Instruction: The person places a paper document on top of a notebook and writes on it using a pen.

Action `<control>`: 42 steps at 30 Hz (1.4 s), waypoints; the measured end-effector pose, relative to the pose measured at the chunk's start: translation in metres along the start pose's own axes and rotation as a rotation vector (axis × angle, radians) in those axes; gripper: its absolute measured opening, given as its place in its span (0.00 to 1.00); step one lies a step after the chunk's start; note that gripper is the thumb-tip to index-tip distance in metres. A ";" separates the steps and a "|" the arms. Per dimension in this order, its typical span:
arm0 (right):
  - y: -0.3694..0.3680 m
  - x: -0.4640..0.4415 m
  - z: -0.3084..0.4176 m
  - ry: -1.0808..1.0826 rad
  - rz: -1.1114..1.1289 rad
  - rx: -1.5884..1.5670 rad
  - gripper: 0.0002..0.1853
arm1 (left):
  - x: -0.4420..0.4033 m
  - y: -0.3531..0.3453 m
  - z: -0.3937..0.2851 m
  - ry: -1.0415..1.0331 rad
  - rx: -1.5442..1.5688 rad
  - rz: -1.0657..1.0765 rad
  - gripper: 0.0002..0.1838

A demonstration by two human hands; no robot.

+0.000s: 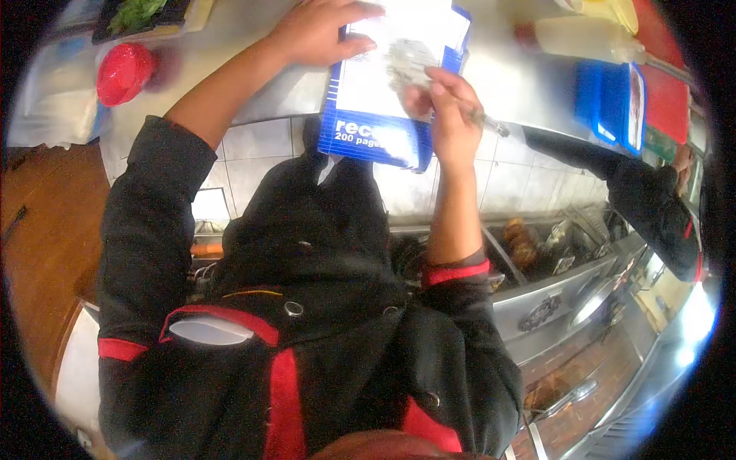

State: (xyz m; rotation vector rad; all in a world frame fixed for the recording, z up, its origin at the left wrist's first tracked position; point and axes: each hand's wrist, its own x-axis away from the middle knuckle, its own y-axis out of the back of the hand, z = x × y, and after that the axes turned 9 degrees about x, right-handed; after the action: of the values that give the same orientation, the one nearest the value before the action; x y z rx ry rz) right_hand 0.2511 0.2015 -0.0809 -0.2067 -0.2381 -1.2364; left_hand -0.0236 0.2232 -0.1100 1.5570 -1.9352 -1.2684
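The left arm (230,90) is slanting up and inward, its bare forearm leading to a nearly straight wrist (277,52). The left hand (316,34) is lying with its back showing, its thumb (356,50) and forefinger (360,11) spreading apart and pointing toward the right side; its other fingers are hardly showing. The right arm (455,211) is rising almost upright, its forearm also bare. The right hand (452,115) is leaning inward at the wrist, the fingers curling and the thumb pressing close against them in a pinch.
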 end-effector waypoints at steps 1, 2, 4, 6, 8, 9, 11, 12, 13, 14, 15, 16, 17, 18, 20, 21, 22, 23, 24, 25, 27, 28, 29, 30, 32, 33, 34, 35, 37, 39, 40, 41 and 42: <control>-0.002 -0.001 0.002 -0.006 -0.001 -0.001 0.13 | 0.003 -0.001 -0.003 0.003 0.006 -0.029 0.31; -0.005 -0.001 0.003 -0.055 0.003 -0.050 0.12 | 0.004 0.000 -0.005 0.005 0.008 -0.025 0.31; -0.006 -0.004 -0.002 -0.106 0.007 -0.102 0.10 | 0.008 0.003 -0.011 0.022 0.027 -0.071 0.29; -0.001 -0.006 -0.013 0.019 -0.011 0.134 0.09 | 0.009 0.003 -0.014 0.015 0.010 -0.085 0.29; 0.000 -0.008 -0.019 0.051 -0.020 0.160 0.08 | 0.008 0.002 -0.014 0.009 -0.005 -0.100 0.30; 0.000 -0.008 -0.021 0.086 -0.028 0.187 0.08 | 0.006 0.002 -0.014 -0.017 -0.009 -0.072 0.30; -0.001 -0.010 -0.024 0.173 -0.030 0.234 0.06 | 0.005 0.000 -0.012 -0.043 -0.014 -0.044 0.31; -0.003 -0.010 -0.024 0.261 -0.032 0.281 0.05 | 0.006 -0.002 -0.011 -0.034 -0.027 -0.036 0.31; -0.004 -0.011 -0.025 0.257 -0.033 0.280 0.05 | 0.006 -0.004 -0.009 -0.026 -0.039 -0.025 0.32; -0.006 -0.012 -0.023 0.302 -0.047 0.336 0.04 | 0.005 -0.004 -0.009 -0.026 -0.035 -0.020 0.32; -0.007 -0.012 -0.022 0.344 -0.059 0.393 0.04 | 0.005 -0.005 -0.009 -0.023 -0.034 -0.018 0.32; -0.008 -0.012 -0.022 0.337 -0.059 0.392 0.04 | 0.005 -0.005 -0.009 -0.018 -0.034 -0.018 0.32; -0.009 -0.014 -0.022 0.390 -0.054 0.396 0.04 | 0.005 -0.005 -0.008 -0.016 -0.032 -0.016 0.32; -0.010 -0.015 -0.022 0.443 -0.049 0.398 0.04 | 0.006 -0.006 -0.008 -0.018 -0.026 -0.023 0.32; -0.017 -0.015 -0.019 0.456 -0.053 0.437 0.04 | 0.007 -0.007 -0.007 -0.019 -0.019 -0.027 0.32; -0.019 -0.014 -0.019 0.475 -0.057 0.479 0.04 | 0.006 -0.008 -0.006 -0.018 -0.017 -0.024 0.33; -0.017 -0.013 -0.019 0.472 -0.057 0.479 0.04 | 0.006 -0.008 -0.006 -0.017 -0.014 -0.021 0.33; -0.015 -0.013 -0.020 0.466 -0.034 0.530 0.04 | 0.006 -0.008 -0.006 -0.015 -0.012 -0.019 0.33; -0.014 -0.013 -0.021 0.461 -0.011 0.580 0.04 | 0.006 -0.007 -0.006 -0.011 -0.011 -0.017 0.34; -0.014 -0.013 -0.022 0.459 -0.009 0.578 0.04 | 0.006 -0.006 -0.006 -0.006 -0.012 -0.016 0.35; -0.013 -0.011 -0.024 0.415 -0.024 0.578 0.04 | 0.006 -0.007 -0.006 -0.002 -0.004 -0.023 0.35; -0.013 -0.011 -0.025 0.412 -0.023 0.579 0.04 | 0.006 -0.007 -0.006 -0.001 0.003 -0.033 0.36; -0.014 -0.013 -0.027 0.452 -0.037 0.595 0.04 | 0.006 -0.007 -0.007 0.000 0.005 -0.033 0.36; -0.015 -0.015 -0.028 0.493 -0.050 0.611 0.04 | 0.006 -0.006 -0.007 0.004 0.002 -0.030 0.36; -0.016 -0.016 -0.026 0.501 -0.049 0.603 0.04 | 0.006 -0.007 -0.005 0.011 -0.003 -0.026 0.36; -0.016 -0.016 -0.025 0.508 -0.050 0.594 0.04 | 0.007 -0.007 -0.005 0.016 -0.001 -0.025 0.36; -0.017 -0.016 -0.024 0.508 -0.049 0.594 0.04 | 0.007 -0.008 -0.005 0.020 0.001 -0.023 0.36; -0.018 -0.017 -0.022 0.510 -0.043 0.606 0.04 | 0.007 -0.008 -0.006 0.021 0.001 -0.023 0.36; -0.018 -0.018 -0.023 0.512 -0.035 0.619 0.05 | 0.007 -0.006 -0.006 0.026 0.001 -0.020 0.36; -0.018 -0.019 -0.029 0.459 -0.019 0.587 0.05 | 0.007 -0.007 -0.005 0.022 0.005 -0.028 0.36; -0.017 -0.019 -0.030 0.457 -0.017 0.587 0.05 | 0.007 -0.008 -0.005 0.015 0.012 -0.032 0.35; -0.017 -0.019 -0.029 0.461 0.001 0.559 0.05 | 0.007 -0.008 -0.005 0.016 0.013 -0.031 0.35; -0.017 -0.020 -0.028 0.465 0.019 0.531 0.05 | 0.006 -0.009 -0.006 0.018 0.008 -0.030 0.35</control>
State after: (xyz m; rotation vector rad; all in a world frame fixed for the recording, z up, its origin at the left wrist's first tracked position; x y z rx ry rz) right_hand 0.2312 0.2059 -0.1134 0.5319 -0.1508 -1.1265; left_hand -0.0164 0.2154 -0.1153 1.6019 -1.9153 -1.2557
